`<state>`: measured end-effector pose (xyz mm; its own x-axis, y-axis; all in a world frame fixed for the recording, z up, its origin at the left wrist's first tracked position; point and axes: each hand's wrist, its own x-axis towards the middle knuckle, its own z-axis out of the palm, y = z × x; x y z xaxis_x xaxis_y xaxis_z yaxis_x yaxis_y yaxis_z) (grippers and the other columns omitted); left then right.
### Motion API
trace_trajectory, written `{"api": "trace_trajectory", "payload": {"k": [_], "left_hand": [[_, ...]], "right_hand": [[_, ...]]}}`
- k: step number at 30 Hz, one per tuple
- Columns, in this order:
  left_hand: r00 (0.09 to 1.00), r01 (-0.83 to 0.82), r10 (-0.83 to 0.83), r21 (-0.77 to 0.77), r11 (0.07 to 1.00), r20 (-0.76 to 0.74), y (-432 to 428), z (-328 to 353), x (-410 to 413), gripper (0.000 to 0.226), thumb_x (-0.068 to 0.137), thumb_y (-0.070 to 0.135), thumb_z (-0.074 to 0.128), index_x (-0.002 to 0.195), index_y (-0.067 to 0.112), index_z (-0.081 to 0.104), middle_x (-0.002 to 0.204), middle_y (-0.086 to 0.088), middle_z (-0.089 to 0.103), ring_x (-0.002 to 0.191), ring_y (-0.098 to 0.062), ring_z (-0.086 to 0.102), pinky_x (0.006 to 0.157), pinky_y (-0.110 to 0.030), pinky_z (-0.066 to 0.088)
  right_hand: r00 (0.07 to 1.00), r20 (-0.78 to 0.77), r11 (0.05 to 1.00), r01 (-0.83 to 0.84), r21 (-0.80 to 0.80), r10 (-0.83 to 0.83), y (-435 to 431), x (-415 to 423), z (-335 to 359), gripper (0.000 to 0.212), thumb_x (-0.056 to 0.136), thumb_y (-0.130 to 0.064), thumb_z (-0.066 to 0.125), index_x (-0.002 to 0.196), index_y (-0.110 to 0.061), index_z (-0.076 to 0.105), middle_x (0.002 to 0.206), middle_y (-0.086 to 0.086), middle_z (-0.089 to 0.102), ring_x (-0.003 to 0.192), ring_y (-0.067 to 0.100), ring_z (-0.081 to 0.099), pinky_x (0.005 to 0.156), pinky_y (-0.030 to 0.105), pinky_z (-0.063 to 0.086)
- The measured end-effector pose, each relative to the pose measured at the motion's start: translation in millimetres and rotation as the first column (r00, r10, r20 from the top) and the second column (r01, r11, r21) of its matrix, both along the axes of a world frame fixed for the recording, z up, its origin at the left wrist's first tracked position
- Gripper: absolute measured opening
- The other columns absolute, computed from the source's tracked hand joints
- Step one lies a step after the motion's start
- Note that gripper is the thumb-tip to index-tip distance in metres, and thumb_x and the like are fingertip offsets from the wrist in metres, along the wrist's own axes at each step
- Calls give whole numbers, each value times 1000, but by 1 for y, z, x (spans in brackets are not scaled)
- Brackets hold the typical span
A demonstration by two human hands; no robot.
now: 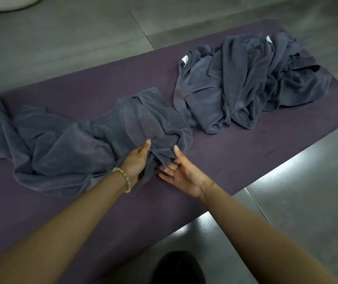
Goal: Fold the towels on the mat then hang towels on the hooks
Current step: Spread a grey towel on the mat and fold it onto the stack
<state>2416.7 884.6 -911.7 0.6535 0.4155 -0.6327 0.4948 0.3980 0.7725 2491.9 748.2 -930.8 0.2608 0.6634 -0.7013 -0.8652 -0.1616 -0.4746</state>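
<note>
Evidently soft and limp, the towel (94, 140) wanted holding by corners; left hand (138, 160) pinched a fold, right hand (181, 171) spread at three o'clock.

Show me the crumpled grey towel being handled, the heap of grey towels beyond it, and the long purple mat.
crumpled grey towel (71, 144), head view, middle of its spread cloth.
heap of grey towels (246, 83), head view, upper folds.
long purple mat (235, 158), head view, bare patch.
</note>
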Motion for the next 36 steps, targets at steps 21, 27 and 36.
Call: {"api": "trace_trajectory", "payload": {"k": [21,27,36], "left_hand": [[826,561,-473,517,646,-306,7,11,-64,36,96,26,51,128,11,51,122,-5,59,104,-13,53,93,-20,38],[799,565,-249,540,624,-548,83,34,-170,47,98,37,42,139,13,41,140,-9,48,128,-25,46,108,-32,34],[827,342,41,560,755,-561,137,1,-272,49,98,37,43,138,9,44,143,-13,45,131,-29,42,111,-34,29]], "right_hand": [[135,716,728,-87,-680,685,-54,24,17,75,83,-48,66,143,-16,35,153,3,26,139,22,27,115,38,25],[-47,686,631,-351,-692,726,40,-42,38,72,87,-50,60,146,-21,31,158,-6,14,144,15,20,117,31,21],[-191,648,475,-535,-698,737,164,-120,59,67,88,-50,59,143,-19,36,147,1,39,132,20,40,109,30,33]]}}
